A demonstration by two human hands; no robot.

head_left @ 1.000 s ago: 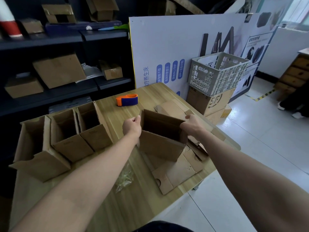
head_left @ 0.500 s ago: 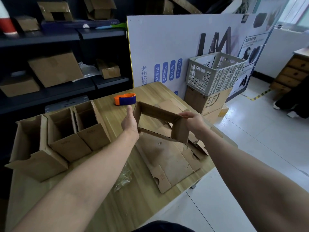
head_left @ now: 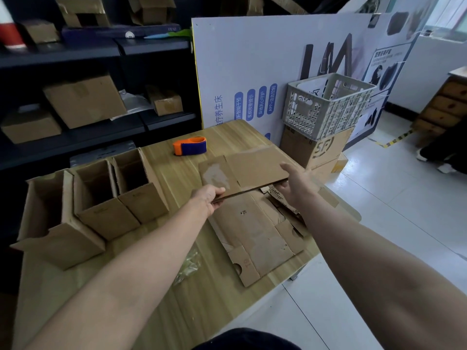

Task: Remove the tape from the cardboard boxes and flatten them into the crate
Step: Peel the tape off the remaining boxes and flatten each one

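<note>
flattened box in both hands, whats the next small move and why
Probably swing the flattened box right and forward toward the crate and slide it in. It is flat, pinched by the left hand at its near corner and the right hand at its right edge, while the crate sits on a carton just beyond the table's right side.

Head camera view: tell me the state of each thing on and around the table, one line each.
Held cardboard box: flattened, lifted above the table.
Left hand: grips its near left corner.
Right hand: grips its right edge.
Three cardboard boxes: standing open on the table's left.
Cardboard pile: flattened, lying on the table.
Crate: atop stacked boxes beside the table.
Tape dispenser: lying on the table, untouched.
</note>
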